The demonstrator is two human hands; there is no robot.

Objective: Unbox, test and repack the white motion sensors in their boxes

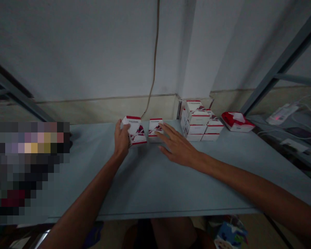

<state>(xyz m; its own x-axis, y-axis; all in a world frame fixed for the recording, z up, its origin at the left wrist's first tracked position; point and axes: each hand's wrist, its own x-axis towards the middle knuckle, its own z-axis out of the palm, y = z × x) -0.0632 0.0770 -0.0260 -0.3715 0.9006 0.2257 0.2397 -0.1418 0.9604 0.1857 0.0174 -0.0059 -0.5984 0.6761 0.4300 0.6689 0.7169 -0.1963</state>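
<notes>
My left hand grips a white box with red edges and a dark red pattern, tilted a little above the table. Just right of it, a second box of the same kind lies on the table. Over that second box's right side reaches my right hand, its fingers stretched out and apart. Whether the fingertips touch the box I cannot tell. Farther right stands a stack of several matching boxes near the wall corner.
A red and white tissue pack sits right of the stack. The grey-blue table runs along the wall, with metal posts at both ends. A cable hangs down the wall. Cords and a power strip lie far right. The left side is pixelated.
</notes>
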